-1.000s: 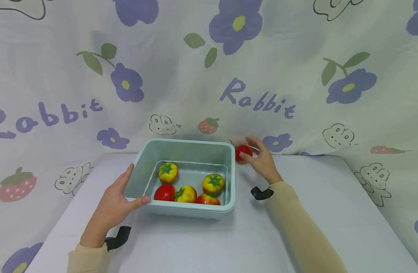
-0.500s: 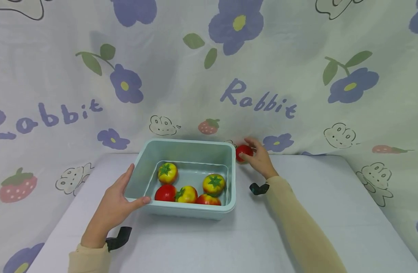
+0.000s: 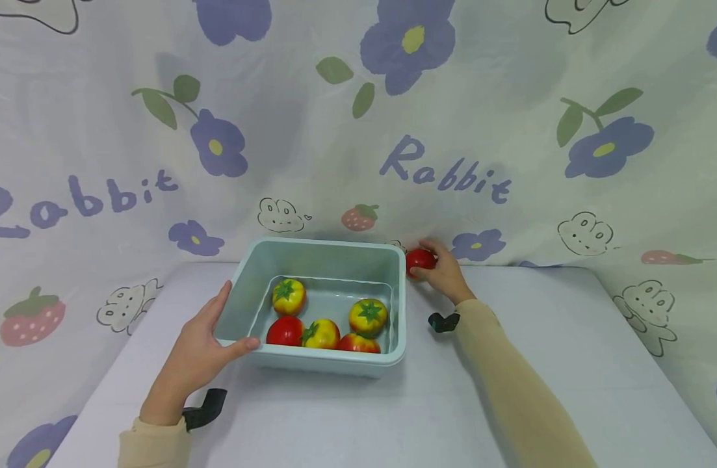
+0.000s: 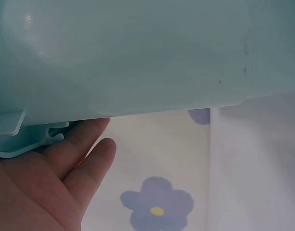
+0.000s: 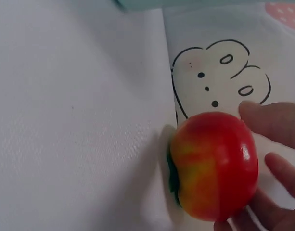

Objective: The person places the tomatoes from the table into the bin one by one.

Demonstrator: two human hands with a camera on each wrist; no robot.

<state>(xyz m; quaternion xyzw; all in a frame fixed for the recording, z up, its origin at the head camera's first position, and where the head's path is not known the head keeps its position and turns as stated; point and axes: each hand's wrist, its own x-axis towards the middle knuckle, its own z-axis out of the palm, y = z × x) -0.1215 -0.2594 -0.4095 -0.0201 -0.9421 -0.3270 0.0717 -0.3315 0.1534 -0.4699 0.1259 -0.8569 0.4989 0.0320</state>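
Observation:
A pale blue-green plastic box (image 3: 323, 358) stands in the middle of the table, holding several red and yellow tomatoes, among them a yellow one (image 3: 289, 297) with a green calyx. At its near left corner is my left hand (image 3: 195, 354), thumb laid over the front rim and straight fingers along the left side. The left wrist view shows these fingers (image 4: 92, 175) by the box wall. Just beyond the box's right side, my right hand (image 3: 446, 273) holds a shiny red tomato (image 5: 214, 166) between thumb and fingers. Its green calyx is turned toward the white tabletop.
Behind the table hangs a cloth backdrop (image 3: 311, 149) printed with flowers, rabbits and lettering, close behind the box and the right hand. White tabletop (image 3: 545, 344) extends to the right of the box and in front of it.
The right hand's thumb and fingers have drawn in around the red tomato, its wrist shifting slightly left. The left hand and the box have kept their places.

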